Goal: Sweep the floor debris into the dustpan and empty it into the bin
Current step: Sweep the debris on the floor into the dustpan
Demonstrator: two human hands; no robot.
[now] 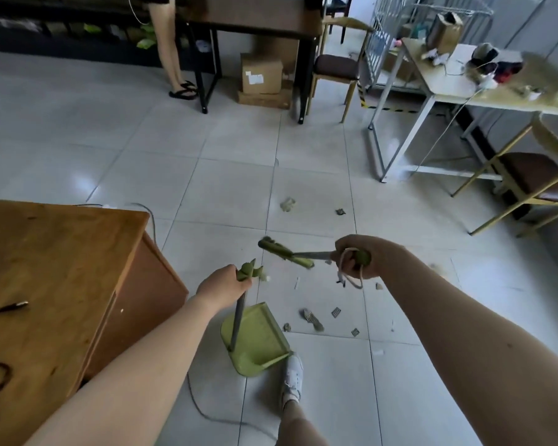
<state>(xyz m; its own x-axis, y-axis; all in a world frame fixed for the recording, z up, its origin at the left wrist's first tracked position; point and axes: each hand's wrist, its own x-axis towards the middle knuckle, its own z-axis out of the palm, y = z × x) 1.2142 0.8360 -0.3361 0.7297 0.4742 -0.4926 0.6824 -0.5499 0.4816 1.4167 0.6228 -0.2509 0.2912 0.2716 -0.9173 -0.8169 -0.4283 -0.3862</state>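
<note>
1. While the left hand [221, 286] is closed round the top of the dustpan's grey pole, the green dustpan [255, 341] sits on the tiled floor [126, 162] below it, just beside the white shoe [293, 378].
2. The right hand [355, 257] is wrapped tight round the green grip of the broom [285, 252], a cord loop hanging from the fist; the handle runs leftward from the fingers, its long axis nearly level, and the brush head appears lifted clear of the floor.
3. The debris [311, 318], small grey and pale scraps, lies scattered to the right of the pan, mostly below the right hand; 2 more bits lie farther out near the broom's far side.
4. The pan's open mouth seems to face up and right toward the scraps, so I judge the right hand must drop the brush beyond them and draw it back toward the pan.
5. No bin is visible.
</note>
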